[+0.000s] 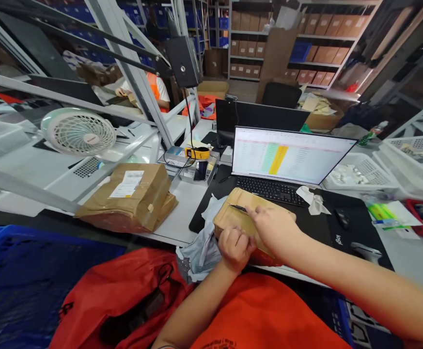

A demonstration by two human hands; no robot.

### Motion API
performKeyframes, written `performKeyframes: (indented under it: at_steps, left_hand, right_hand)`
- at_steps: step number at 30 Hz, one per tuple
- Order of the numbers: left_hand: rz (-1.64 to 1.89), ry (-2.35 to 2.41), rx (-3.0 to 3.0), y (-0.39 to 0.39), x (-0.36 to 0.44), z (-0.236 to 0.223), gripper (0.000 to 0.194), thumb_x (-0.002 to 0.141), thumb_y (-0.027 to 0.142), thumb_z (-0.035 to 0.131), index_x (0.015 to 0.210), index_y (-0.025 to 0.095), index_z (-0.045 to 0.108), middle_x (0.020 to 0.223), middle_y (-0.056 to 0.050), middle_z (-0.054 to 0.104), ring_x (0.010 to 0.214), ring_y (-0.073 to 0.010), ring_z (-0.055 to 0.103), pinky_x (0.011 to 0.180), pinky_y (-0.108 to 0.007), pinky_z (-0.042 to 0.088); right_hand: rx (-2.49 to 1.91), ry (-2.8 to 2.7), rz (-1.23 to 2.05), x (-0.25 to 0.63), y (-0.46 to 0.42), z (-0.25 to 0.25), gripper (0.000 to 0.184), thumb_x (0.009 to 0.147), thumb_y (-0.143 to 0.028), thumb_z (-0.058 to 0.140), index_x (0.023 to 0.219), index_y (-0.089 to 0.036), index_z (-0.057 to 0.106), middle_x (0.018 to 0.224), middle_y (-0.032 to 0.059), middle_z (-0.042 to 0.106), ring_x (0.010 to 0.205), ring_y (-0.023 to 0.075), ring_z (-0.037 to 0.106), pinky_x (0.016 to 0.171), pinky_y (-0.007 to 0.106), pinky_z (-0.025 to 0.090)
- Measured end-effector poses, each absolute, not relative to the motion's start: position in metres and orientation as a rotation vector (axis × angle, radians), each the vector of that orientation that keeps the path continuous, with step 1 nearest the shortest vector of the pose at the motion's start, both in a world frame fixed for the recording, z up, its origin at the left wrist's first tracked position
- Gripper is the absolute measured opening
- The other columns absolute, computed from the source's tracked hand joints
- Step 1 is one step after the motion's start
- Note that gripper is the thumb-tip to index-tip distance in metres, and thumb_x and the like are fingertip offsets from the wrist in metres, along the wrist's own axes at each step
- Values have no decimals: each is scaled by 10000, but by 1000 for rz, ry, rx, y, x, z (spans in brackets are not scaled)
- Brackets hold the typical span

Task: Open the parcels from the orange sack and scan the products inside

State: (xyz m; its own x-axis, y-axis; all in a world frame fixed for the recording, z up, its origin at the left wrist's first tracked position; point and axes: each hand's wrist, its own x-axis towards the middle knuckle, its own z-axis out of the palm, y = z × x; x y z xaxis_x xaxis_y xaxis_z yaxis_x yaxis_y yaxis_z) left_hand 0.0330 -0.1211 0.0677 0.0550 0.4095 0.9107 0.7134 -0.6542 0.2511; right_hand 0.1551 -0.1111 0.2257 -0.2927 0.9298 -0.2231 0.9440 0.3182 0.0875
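Note:
A brown cardboard parcel point(237, 213) lies on the black desk mat point(327, 228) in front of the keyboard point(269, 190). My left hand point(236, 248) is closed on the parcel's near edge and holds it. My right hand point(274, 228) rests on top of the parcel, fingers pinched on a small dark blade or pen point(239, 208) whose tip touches the cardboard. A grey plastic mailer bag point(200, 247) is crumpled under and left of the parcel.
A lit monitor point(291, 155) stands behind the keyboard. Two taped brown parcels point(131, 198) lie to the left, near a white fan point(78, 132). White baskets point(364, 172) sit right. Red bag point(124, 291) and blue crate point(22, 281) are near me. Another person in orange point(156, 89) works behind.

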Motion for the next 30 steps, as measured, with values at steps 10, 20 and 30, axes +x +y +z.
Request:
performKeyframes:
  at_steps: [10,20,30]
  left_hand:
    - [-1441,-1284,-2076,-131,29,83,236,954,284,564,732,209,595,702,-48,639,729,-200,631,740,-339,554]
    - [-734,-1547,-2609,-113,16,133,429,885,313,595,1282,159,644,1380,-138,614,1356,-320,525,1241,-530,341]
    - [-585,-1688,-2593,-107,19,138,576,864,382,612,1352,79,574,1437,-192,575,1407,-346,478,1238,-515,356]
  right_hand:
    - [1580,2273,44,229,-164,235,648,797,22,449,1404,-169,570,898,90,709,751,213,729,551,265,505]
    - [1686,2086,-31,345,-195,201,565,806,9,446,1230,-240,723,846,88,747,689,225,737,513,277,458]
    - [2526,2211,-608,419,-165,-36,467,918,-346,396,1192,-130,706,1123,177,751,1013,303,731,893,452,584]
